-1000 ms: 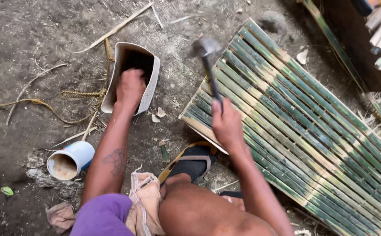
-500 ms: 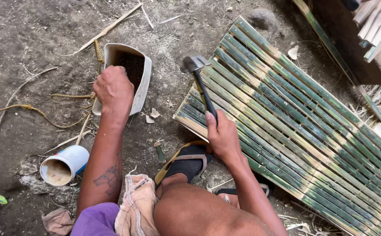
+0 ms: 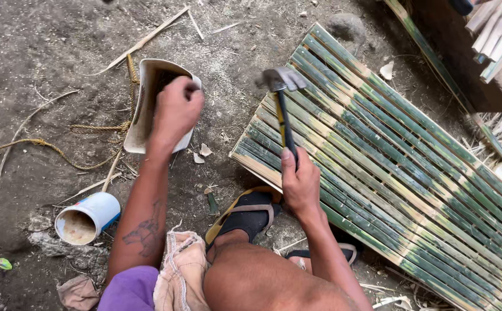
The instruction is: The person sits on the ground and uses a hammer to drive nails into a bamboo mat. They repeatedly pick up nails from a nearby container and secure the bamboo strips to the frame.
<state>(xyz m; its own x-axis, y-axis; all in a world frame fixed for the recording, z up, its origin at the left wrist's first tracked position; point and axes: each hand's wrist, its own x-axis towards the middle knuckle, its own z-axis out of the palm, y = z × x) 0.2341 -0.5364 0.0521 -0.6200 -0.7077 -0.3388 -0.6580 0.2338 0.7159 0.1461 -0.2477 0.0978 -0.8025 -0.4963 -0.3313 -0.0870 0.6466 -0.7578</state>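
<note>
right hand [image 3: 299, 183] grips raised hammer [image 3: 281, 80] at centre frame, left hand [image 3: 175, 112] closed inside cut container [image 3: 144, 101]; risk: a glancing swing splits a bamboo mat [image 3: 389, 173] slat.

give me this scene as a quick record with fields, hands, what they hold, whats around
left hand: reaching into the cut-open pale plastic container on the dirt ground
right hand: gripping the black-and-yellow handled metal hammer, head raised
work piece: green split-bamboo slat panel, flat on the ground under the hammer
nearby: white and blue plastic cup on its side, frayed yellow rope
footwear: black and tan sandal
</note>
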